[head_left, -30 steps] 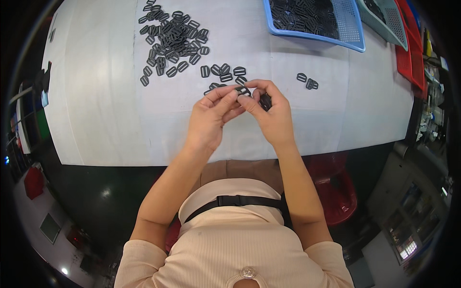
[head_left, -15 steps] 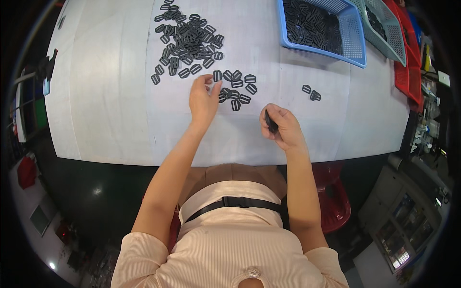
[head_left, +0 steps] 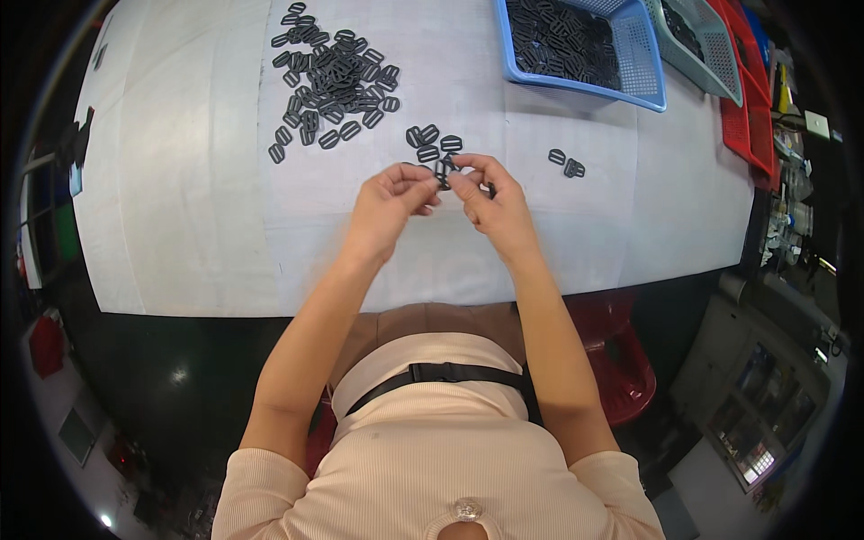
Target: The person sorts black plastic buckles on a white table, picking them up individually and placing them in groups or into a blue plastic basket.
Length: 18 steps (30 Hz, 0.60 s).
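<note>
Black slide buckles, small flat rounded pieces with two slots, lie on the white tabletop. My left hand (head_left: 389,205) is closed, thumb and fingers pinched at a slide buckle (head_left: 441,169) between my two hands; the fingertips partly hide it. Close beside it, my right hand (head_left: 497,202) is closed on slide buckles, with a dark edge showing at its palm; how many it holds is hidden. Just beyond the fingertips lies a small loose group of slide buckles (head_left: 427,154). A large heap of slide buckles (head_left: 333,76) spreads farther off to the left.
At the far right stands a blue plastic basket (head_left: 664,85) full of black buckles. Next to it are a pale green basket (head_left: 733,76) and red trays (head_left: 751,135). A few buckles (head_left: 573,168) lie apart on the white table (head_left: 180,180). A red chair (head_left: 621,378) stands by its near edge.
My left hand has moved right from the small group, and a buckle there is gone from the table. My right hand has moved up and left, so both hands meet. The view has shifted slightly.
</note>
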Tool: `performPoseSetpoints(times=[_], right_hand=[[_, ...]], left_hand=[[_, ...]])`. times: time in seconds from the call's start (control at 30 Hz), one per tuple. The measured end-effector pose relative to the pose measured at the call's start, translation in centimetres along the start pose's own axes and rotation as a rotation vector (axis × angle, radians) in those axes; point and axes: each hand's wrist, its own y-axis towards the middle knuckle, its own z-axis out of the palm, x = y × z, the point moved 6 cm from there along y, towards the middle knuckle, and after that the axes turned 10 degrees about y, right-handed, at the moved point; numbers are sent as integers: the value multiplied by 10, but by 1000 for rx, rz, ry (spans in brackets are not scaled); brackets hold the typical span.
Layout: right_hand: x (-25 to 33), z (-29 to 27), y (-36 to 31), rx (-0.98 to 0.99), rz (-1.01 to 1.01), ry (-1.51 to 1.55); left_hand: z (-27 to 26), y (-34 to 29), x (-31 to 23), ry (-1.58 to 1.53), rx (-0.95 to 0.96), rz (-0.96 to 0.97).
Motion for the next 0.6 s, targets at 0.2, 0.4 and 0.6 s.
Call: performPoseSetpoints(times=[0.2, 0.4, 0.6], right_hand=[[-6, -13, 0, -169, -38, -109], [-22, -37, -12, -138, 362, 320], [-36, -33, -25, -38, 515, 565]], left_hand=[[-4, 5, 8, 515, 43, 136], [-5, 61, -23, 1203, -539, 696], [2, 82, -19, 1322, -425, 567]])
